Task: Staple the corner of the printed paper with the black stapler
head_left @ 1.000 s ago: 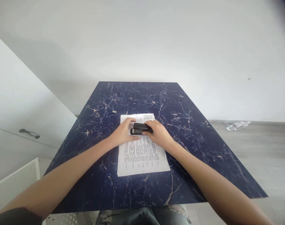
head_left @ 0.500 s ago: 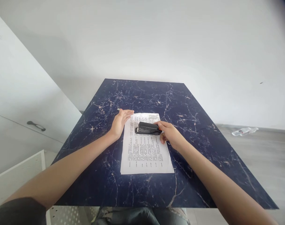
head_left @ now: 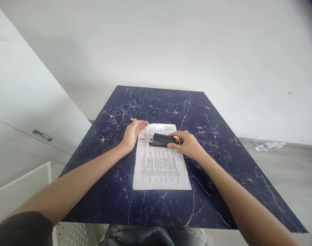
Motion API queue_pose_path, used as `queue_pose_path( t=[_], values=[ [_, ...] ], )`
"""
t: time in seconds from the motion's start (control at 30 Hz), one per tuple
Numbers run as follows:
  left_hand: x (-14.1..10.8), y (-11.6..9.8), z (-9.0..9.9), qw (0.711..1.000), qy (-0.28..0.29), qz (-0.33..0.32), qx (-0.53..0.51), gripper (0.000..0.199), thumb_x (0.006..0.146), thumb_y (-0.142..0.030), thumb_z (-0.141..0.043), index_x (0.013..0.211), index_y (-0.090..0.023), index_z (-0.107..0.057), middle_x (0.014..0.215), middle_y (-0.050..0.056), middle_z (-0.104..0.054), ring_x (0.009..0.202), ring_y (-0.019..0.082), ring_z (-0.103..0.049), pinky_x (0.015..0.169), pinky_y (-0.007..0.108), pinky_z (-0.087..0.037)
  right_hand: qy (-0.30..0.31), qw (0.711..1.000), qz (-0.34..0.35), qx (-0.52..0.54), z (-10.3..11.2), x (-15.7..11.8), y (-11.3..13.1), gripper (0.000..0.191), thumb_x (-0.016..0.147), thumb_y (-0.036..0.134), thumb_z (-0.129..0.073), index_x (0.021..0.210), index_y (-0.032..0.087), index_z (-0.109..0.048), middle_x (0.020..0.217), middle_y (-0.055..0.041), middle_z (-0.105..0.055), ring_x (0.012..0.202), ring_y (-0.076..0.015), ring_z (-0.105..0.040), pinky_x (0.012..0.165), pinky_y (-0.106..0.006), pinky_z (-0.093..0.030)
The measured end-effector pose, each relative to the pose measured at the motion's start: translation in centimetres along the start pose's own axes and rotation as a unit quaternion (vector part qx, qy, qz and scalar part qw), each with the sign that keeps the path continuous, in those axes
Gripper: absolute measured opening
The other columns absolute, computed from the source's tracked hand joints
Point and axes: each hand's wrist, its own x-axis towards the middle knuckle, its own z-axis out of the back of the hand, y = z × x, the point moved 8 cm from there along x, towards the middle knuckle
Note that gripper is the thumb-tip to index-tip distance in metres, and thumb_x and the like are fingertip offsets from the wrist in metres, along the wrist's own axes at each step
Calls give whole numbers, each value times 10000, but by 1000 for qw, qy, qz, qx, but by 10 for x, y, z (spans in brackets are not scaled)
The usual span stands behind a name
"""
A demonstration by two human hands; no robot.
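Black stapler (head_left: pixel 163 138) in right grip (head_left: pixel 188 143)

Open room across the far tabletop (head_left: pixel 158 104), stapler (head_left: pixel 162 138) obstructing the paper (head_left: pixel 159 169)

The dark blue, flat marbled tabletop (head_left: pixel 99 205) has branching white and pinkish veins. At centre, the white rectangular paper sheet (head_left: pixel 161 167) carries rows of black print; the long black stapler (head_left: pixel 162 138) shows orange.

Soft, even daylight; faint wall shadows, slight blur
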Motion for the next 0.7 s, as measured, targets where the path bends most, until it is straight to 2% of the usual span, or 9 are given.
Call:
queue_pose_path(
  t=[0.07, 0.17, 0.23, 0.3, 0.4, 0.47, 0.57, 0.7],
  values=[
    [-1, -2, -2, 1000, 8, -9, 4, 525, 1020, -635, -501, 1032, -175, -754, 1189, 138, -763, 1224, 273, -683, 1176, 482, -452, -1, 999, 48, -12, -7, 0, 6, 313, 756, 397, -846, 1025, 248, -783, 963, -61, -758, 871, -256, -631, 772, -388, -477],
    [-2, -5, -4, 999, 18, -27, 3, 499, 1030, -615, -496, 1074, -183, -742, 1249, 131, -744, 1277, 270, -653, 1193, 481, -428, -28, 998, 52, 19, -9, -3, 8, 196, 774, 283, -819, 960, 244, -772, 875, -26, -753, 782, -212, -645, 742, -365, -489],
    [-2, -7, -5, 999, 24, -38, 3, 460, 1030, -594, -510, 1106, -199, -732, 1284, 117, -728, 1314, 268, -624, 1200, 478, -415, -83, 994, 51, 38, 1, -7, 12, 200, 784, 278, -820, 975, 245, -771, 897, -20, -760, 775, -204, -657, 728, -363, -501],
    [-3, -7, -8, 999, 32, -41, -2, 419, 1022, -573, -540, 1128, -212, -724, 1306, 106, -715, 1327, 264, -607, 1211, 472, -400, -166, 983, 70, 31, 18, -15, 23, 201, 813, 301, -818, 999, 245, -768, 914, -26, -756, 795, -212, -654, 724, -374, -510],
    [-4, -1, -16, 996, 67, 12, -60, 433, 1018, -576, -551, 1168, -205, -717, 1330, 115, -697, 1311, 274, -613, 1222, 481, -396, -273, 949, 151, -30, 37, -30, 45, 140, 891, 239, -758, 1028, 266, -765, 926, -26, -749, 834, -219, -631, 752, -403, -525],
    [-7, 6, -27, 982, 118, 93, -113, 470, 1018, -584, -548, 1194, -182, -717, 1340, 141, -690, 1314, 301, -615, 1214, 503, -415, -311, 919, 228, -85, 38, -40, 58, 267, 901, 122, -711, 1093, 300, -763, 997, -16, -765, 881, -222, -631, 782, -414, -541],
    [-15, 13, -39, 954, 182, 186, -145, 439, 1014, -513, -599, 1222, -148, -724, 1341, 165, -688, 1309, 311, -623, 1195, 488, -450, -314, 876, 326, -167, 28, -50, 69, 491, 878, 7, -682, 1227, 348, -732, 1117, 13, -778, 936, -215, -650, 801, -396, -578],
    [-17, 11, -40, 953, 200, 184, -131, 294, 973, -300, -697, 1236, -178, -742, 1316, 116, -708, 1251, 237, -656, 1150, 393, -500, -291, 835, 393, -253, 15, -57, 74, 515, 883, 23, -733, 1296, 330, -714, 1159, 22, -784, 1021, -215, -663, 824, -358, -607]
  ],
)
